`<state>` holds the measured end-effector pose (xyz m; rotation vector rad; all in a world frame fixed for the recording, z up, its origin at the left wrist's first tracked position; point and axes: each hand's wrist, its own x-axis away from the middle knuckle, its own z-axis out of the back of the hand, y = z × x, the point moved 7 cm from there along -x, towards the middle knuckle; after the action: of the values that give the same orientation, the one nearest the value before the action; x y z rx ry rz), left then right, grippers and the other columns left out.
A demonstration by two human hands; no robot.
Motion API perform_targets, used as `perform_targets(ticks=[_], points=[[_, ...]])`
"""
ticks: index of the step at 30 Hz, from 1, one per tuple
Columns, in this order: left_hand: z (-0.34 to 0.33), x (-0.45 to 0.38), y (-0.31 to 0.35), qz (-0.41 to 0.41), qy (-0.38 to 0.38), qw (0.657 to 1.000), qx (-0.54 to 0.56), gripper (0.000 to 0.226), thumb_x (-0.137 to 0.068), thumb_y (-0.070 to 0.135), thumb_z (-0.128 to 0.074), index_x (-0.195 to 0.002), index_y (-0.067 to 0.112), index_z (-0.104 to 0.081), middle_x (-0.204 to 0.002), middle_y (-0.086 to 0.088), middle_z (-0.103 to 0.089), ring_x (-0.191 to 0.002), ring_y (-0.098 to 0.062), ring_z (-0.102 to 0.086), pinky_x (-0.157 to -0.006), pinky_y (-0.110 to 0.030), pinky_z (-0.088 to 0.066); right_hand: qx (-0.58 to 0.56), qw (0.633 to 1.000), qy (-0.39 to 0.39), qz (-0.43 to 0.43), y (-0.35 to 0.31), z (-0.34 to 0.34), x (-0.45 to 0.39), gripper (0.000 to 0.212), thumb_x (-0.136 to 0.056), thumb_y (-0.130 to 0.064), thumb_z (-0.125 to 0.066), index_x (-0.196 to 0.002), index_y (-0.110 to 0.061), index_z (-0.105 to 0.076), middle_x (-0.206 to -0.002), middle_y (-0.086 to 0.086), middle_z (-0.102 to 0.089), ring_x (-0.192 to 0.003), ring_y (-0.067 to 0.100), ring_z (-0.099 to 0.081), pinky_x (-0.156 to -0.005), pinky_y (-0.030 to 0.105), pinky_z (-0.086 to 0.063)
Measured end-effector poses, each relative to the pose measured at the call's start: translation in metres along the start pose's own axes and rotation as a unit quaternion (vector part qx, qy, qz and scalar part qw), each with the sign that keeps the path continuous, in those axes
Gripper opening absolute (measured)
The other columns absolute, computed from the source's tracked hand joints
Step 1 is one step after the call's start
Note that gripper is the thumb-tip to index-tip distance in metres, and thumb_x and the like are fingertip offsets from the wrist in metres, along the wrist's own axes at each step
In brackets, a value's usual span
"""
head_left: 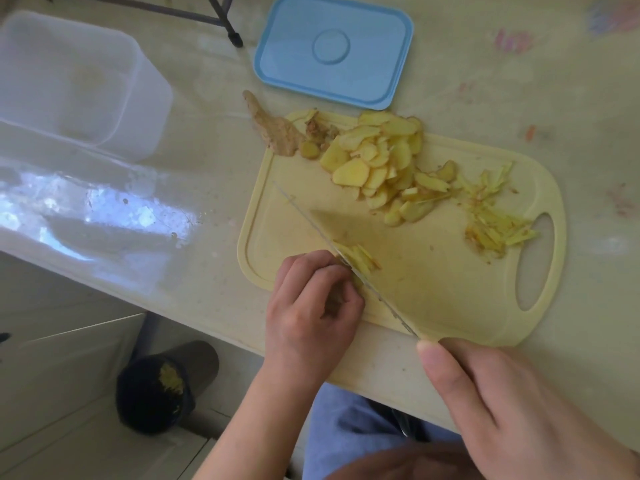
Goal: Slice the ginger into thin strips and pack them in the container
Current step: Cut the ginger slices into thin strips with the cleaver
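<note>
On the pale yellow cutting board point(433, 271), my left hand point(311, 306) curls its fingers over a small stack of ginger slices point(358, 259) near the board's front left. My right hand point(512, 410) grips a knife point(346, 258) whose thin blade lies diagonally across that stack. A heap of round ginger slices point(377, 161) lies at the board's far side. Thin ginger strips point(495, 220) are piled by the board's handle hole. An unpeeled ginger piece point(273, 128) rests at the board's far left corner. The clear container point(69, 84) stands at the far left.
A blue container lid point(334, 50) lies on the table behind the board. The table's front edge runs diagonally below my hands. A dark bin point(162, 386) with yellow scraps stands on the floor under it. A black stand leg point(232, 32) reaches the table at the back.
</note>
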<state>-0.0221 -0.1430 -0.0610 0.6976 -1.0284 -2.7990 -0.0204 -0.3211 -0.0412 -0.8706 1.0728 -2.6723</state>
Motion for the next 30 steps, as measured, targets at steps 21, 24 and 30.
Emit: perform_targets(ticks=[21, 24, 30], points=[[0.0, -0.002, 0.003, -0.017, -0.009, 1.0, 0.005, 0.012, -0.073, -0.014, -0.075, -0.076, -0.002, -0.075, -0.087, -0.009, -0.072, -0.075, -0.028, -0.065, -0.072, -0.031, -0.052, 0.032, 0.999, -0.018, 0.032, -0.003, -0.007, -0.013, 0.064, -0.084, -0.074, -0.013, -0.053, -0.022, -0.034, -0.058, -0.016, -0.054, -0.049, 0.001, -0.044, -0.053, 0.013, -0.037], [0.001, -0.001, 0.002, -0.021, -0.008, 1.0, 0.004, 0.013, -0.071, -0.014, -0.077, -0.077, -0.002, -0.075, -0.089, -0.008, -0.072, -0.076, -0.027, -0.065, -0.072, -0.03, -0.053, 0.029, 0.999, -0.033, 0.025, -0.002, -0.008, -0.012, 0.067, -0.081, -0.076, -0.009, -0.055, -0.021, -0.035, -0.063, -0.015, -0.056, -0.052, 0.006, -0.047, -0.052, 0.017, -0.037], [0.001, 0.0, 0.003, -0.027, 0.003, 1.0, -0.002, 0.011, -0.074, -0.012, -0.074, -0.076, -0.001, -0.075, -0.089, -0.007, -0.072, -0.075, -0.026, -0.064, -0.072, -0.029, -0.052, 0.016, 0.999, -0.049, 0.017, -0.009, -0.011, -0.016, 0.072, -0.079, -0.079, -0.007, -0.054, -0.019, -0.038, -0.06, -0.014, -0.057, -0.051, 0.011, -0.049, -0.047, 0.021, -0.034]])
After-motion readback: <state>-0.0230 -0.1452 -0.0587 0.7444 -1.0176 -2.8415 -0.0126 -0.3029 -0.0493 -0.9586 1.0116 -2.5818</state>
